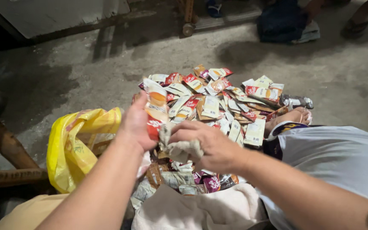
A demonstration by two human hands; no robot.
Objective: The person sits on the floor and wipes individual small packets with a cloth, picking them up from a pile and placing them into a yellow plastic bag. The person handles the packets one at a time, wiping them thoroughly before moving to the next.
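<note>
Hands amid sachet pile

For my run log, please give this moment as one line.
left hand: holds sachet | right hand: wipes it with rag | sachet pile on floor

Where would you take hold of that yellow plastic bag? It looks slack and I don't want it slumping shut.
Probably at the rim of the yellow plastic bag, along its upper right edge, coming from the side of the left hand, which is nearest. The bag lies crumpled on the floor with its mouth gaping toward the sachet pile, so that loose folded edge is likely the easiest part to pinch.
</note>
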